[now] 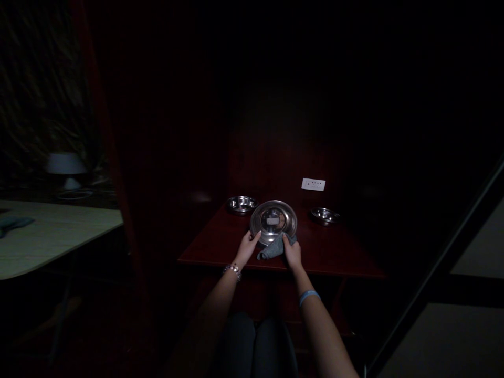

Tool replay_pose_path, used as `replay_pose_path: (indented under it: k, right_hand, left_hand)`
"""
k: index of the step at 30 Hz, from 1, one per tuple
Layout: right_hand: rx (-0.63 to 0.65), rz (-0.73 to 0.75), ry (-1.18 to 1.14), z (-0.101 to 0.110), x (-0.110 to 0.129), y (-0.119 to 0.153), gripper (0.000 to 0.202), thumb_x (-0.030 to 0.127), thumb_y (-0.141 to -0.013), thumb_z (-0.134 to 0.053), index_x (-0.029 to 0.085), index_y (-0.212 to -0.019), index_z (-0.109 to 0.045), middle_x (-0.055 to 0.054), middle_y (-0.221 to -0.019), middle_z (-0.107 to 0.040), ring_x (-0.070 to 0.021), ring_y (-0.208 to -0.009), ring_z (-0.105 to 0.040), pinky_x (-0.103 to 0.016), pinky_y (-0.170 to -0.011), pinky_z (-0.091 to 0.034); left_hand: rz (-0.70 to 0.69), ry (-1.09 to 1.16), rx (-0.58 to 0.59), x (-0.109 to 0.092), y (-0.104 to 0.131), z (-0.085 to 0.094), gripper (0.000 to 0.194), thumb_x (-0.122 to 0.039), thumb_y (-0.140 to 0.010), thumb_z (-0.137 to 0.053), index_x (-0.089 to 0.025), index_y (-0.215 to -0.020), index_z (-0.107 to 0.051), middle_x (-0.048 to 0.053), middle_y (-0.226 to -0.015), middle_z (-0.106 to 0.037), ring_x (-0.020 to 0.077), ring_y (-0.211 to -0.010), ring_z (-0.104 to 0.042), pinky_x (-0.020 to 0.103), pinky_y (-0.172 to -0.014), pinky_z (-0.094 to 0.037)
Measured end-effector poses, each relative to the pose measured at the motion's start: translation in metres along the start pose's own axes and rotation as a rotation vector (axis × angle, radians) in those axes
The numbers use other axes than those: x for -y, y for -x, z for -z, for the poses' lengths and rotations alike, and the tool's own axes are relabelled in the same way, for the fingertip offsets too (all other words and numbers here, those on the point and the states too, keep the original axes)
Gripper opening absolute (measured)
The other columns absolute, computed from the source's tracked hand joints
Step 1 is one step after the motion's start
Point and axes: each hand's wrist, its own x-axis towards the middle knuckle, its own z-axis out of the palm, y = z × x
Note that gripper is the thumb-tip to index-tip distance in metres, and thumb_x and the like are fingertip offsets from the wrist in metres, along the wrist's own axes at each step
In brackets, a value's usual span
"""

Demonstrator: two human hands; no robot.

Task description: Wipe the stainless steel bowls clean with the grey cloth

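A round steel plate [282,212] is tilted up above the dark red desk [220,249], its shiny face towards me. My left hand [248,248] grips its lower left rim, thumb on the face. At the lower right, my right hand [292,253] has a grey cloth [272,249] pinched against the rim, and part of the cloth hangs to the left. One steel bowl [242,205] sits behind the plate at the left; another steel bowl [325,216] stands to the right.
A white socket panel [313,184] is on the back wall. At the left, beyond a dark upright panel, a pale table [59,236] bears a cloth [14,223], with a white lamp [66,164] behind. A slanted edge runs along the right.
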Motion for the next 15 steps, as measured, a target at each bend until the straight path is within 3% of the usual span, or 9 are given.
replay_pose_path:
  k: [6,15]
  right_hand:
    - [0.0,-0.015,-0.035,-0.0002,0.0002,-0.0011,0.048,0.054,-0.08,-0.055,0.013,-0.095,-0.074,-0.012,-0.099,-0.075,-0.0286,-0.097,-0.07,-0.034,-0.083,-0.053]
    - [-0.004,-0.022,0.0,-0.0001,-0.0016,-0.0021,0.046,0.054,-0.081,-0.053,0.014,-0.091,-0.073,-0.012,-0.097,-0.075,-0.028,-0.098,-0.069,-0.032,-0.083,-0.051]
  left_hand:
    - [0.018,0.011,0.032,0.005,-0.0008,0.0007,0.05,-0.043,-0.069,-0.075,-0.014,-0.108,-0.064,0.013,-0.112,-0.071,0.0243,-0.101,-0.066,0.041,-0.095,-0.047]
    - [0.029,0.018,0.046,0.0055,-0.0023,0.0008,0.049,-0.043,-0.071,-0.073,-0.014,-0.11,-0.064,0.012,-0.114,-0.07,0.0243,-0.105,-0.065,0.041,-0.099,-0.045]
